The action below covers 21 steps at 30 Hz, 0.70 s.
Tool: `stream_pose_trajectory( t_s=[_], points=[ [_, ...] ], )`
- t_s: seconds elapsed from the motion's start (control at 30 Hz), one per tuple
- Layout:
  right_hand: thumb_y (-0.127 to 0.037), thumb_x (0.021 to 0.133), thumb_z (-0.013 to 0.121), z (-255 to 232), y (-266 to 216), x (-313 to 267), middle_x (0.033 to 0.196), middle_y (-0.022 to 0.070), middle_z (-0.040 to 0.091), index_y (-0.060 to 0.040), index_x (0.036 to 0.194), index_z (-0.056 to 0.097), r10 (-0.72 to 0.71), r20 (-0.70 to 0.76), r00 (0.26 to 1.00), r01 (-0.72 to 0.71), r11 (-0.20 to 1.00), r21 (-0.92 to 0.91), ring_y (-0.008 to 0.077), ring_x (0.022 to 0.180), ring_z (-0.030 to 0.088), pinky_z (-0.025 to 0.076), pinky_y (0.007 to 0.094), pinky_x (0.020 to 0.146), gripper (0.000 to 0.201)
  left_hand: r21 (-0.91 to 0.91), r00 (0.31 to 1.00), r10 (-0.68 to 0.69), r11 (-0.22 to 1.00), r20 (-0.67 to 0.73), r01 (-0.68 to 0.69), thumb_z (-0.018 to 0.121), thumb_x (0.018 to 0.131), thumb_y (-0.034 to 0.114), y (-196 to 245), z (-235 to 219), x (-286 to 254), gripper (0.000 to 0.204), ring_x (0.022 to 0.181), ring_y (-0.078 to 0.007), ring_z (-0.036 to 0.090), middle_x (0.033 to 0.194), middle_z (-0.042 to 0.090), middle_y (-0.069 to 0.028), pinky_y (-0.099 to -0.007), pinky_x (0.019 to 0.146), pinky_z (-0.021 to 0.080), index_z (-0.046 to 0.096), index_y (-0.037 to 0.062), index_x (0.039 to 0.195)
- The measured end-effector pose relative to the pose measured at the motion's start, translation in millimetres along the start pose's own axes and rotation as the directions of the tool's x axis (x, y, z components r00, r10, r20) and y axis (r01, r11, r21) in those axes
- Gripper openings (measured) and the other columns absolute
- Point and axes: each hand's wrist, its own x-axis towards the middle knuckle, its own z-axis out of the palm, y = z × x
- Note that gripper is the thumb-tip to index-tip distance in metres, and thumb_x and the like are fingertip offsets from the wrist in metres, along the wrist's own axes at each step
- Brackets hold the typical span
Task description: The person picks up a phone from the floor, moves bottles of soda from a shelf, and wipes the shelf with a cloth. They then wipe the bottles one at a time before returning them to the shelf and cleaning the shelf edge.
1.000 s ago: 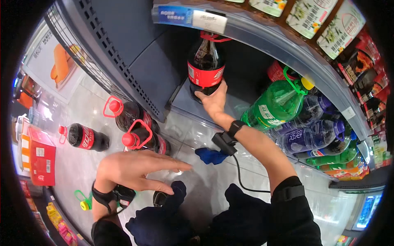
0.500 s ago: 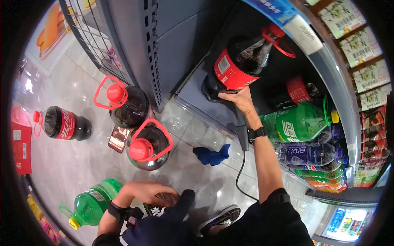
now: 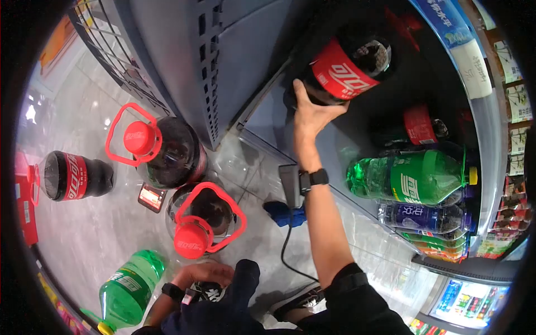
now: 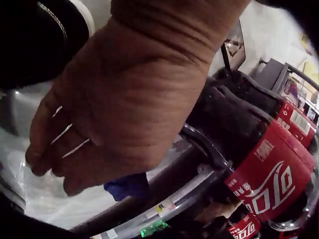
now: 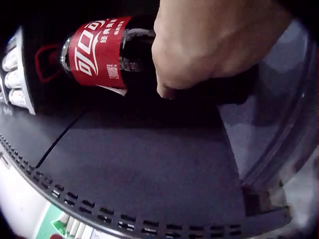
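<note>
My right hand (image 3: 314, 114) grips a large cola bottle (image 3: 346, 71) by its lower part, inside the bottom shelf (image 3: 273, 120). The bottle has a red label and leans with its cap toward the back of the shelf. In the right wrist view the fingers wrap the dark lower end, left of which the label (image 5: 97, 52) shows. Down by a shoe (image 3: 207, 291), my left hand (image 3: 207, 272) hangs with loosely bent fingers and nothing in it. Closest to it stands a cola bottle (image 3: 211, 215) with a red cap and handle.
Another cola bottle (image 3: 173, 153) stands beside a phone (image 3: 151, 198); one more (image 3: 75, 176) lies farther left. A green soda bottle (image 3: 131, 287) lies on the floor, near a blue cloth (image 3: 285, 213). Right of my hand, the shelf holds a green bottle (image 3: 410, 178) and several others.
The cola bottle in my right hand has gone deeper into the shelf and tipped over toward the back. My left hand has dropped down beside the shoe. The head view has turned.
</note>
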Motion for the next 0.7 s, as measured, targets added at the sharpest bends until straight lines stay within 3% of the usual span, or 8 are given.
stream_pose_trajectory(
  t_s=[0.03, 0.1, 0.27, 0.43, 0.5, 0.6, 0.67, 0.7],
  points=[
    [-0.025, 0.049, 0.085, 0.6, 4.1, 6.1, 0.125, 0.0236, 0.029, 0.0085, 0.127, 0.016, -0.011, 0.070, 0.997, 0.003, 0.994, 0.111, 0.0313, 0.117, 0.032, 0.024, 0.0389, 0.100, 0.108, -0.001, 1.000, 0.003, 1.000, 0.000, -0.003, 0.056, 0.084, 0.022, 1.0, 5.1, -4.9, 0.036, 0.086, -0.0083, 0.050, 0.093, 0.054, -0.0025, -0.0230, 0.078, 0.041, 0.047, -0.0007, 0.110],
    [-0.023, 0.050, 0.085, -9.2, 9.9, 20.6, 0.126, 0.0222, 0.029, 0.0074, 0.127, 0.016, -0.038, 0.189, 0.981, 0.005, 0.985, 0.175, 0.0295, 0.117, 0.032, 0.025, 0.0373, 0.100, 0.108, -0.336, 0.981, -0.072, 0.942, -0.181, 0.007, 0.057, 0.084, 0.019, 14.0, 21.6, -17.3, 0.037, 0.090, -0.0106, 0.050, 0.097, 0.053, -0.0030, -0.0236, 0.079, 0.041, 0.046, -0.0011, 0.113],
    [-0.017, 0.050, 0.084, -14.8, 15.8, 34.8, 0.123, 0.0182, 0.036, 0.0036, 0.127, 0.016, -0.102, 0.485, 0.868, -0.003, 0.977, 0.211, 0.0259, 0.111, 0.039, 0.031, 0.0333, 0.096, 0.105, -0.541, 0.974, -0.071, 0.839, -0.216, -0.059, 0.057, 0.082, 0.016, 10.5, 21.7, -20.8, 0.041, 0.103, -0.0165, 0.049, 0.110, 0.050, -0.0064, -0.0273, 0.084, 0.040, 0.042, -0.0007, 0.117],
    [-0.019, 0.050, 0.084, 6.8, 30.5, 30.2, 0.123, 0.0185, 0.037, 0.0046, 0.127, 0.017, -0.080, 0.394, 0.915, 0.001, 0.980, 0.197, 0.0265, 0.111, 0.040, 0.031, 0.0326, 0.096, 0.105, -0.579, 0.986, -0.022, 0.812, -0.167, -0.080, 0.058, 0.081, 0.015, 7.3, 18.6, -22.8, 0.045, 0.112, -0.0198, 0.045, 0.119, 0.047, -0.0097, -0.0303, 0.088, 0.038, 0.040, -0.0001, 0.119],
    [-0.019, 0.050, 0.084, 15.2, 28.5, 31.2, 0.123, 0.0198, 0.036, 0.0060, 0.126, 0.018, 0.010, 0.346, 0.938, -0.067, 0.986, 0.155, 0.0265, 0.113, 0.038, 0.030, 0.0325, 0.097, 0.104, -0.564, 0.974, -0.056, 0.822, -0.219, -0.079, 0.059, 0.080, 0.016, 20.0, 22.9, -25.4, 0.049, 0.111, -0.0209, 0.046, 0.120, 0.047, -0.0106, -0.0306, 0.088, 0.038, 0.039, -0.0006, 0.121],
    [-0.021, 0.050, 0.084, 15.3, 12.7, 37.7, 0.125, 0.0211, 0.035, 0.0074, 0.126, 0.018, 0.007, 0.421, 0.907, -0.119, 0.964, 0.239, 0.0269, 0.115, 0.036, 0.027, 0.0330, 0.099, 0.105, -0.588, 0.966, -0.039, 0.800, -0.254, -0.122, 0.060, 0.079, 0.016, 5.9, 19.9, -22.5, 0.053, 0.108, -0.0227, 0.048, 0.121, 0.047, -0.0112, -0.0315, 0.089, 0.038, 0.037, -0.0011, 0.124],
    [-0.021, 0.049, 0.084, 26.1, 29.1, 43.3, 0.126, 0.0216, 0.034, 0.0077, 0.127, 0.017, -0.024, 0.407, 0.913, -0.055, 0.982, 0.183, 0.0271, 0.116, 0.035, 0.026, 0.0328, 0.100, 0.107, -0.586, 0.966, -0.047, 0.803, -0.254, -0.115, 0.060, 0.079, 0.015, -8.6, 15.1, -19.6, 0.055, 0.107, -0.0235, 0.049, 0.121, 0.046, -0.0117, -0.0321, 0.090, 0.038, 0.035, -0.0014, 0.125],
    [-0.022, 0.049, 0.084, 21.6, 6.0, 44.1, 0.127, 0.0220, 0.032, 0.0080, 0.127, 0.016, -0.054, 0.397, 0.916, 0.006, 0.992, 0.123, 0.0273, 0.117, 0.034, 0.025, 0.0326, 0.101, 0.109, -0.586, 0.966, -0.054, 0.803, -0.254, -0.109, 0.059, 0.079, 0.015, -14.3, 12.9, -18.4, 0.056, 0.106, -0.0242, 0.050, 0.121, 0.046, -0.0122, -0.0327, 0.090, 0.038, 0.034, -0.0017, 0.126]
  ],
)
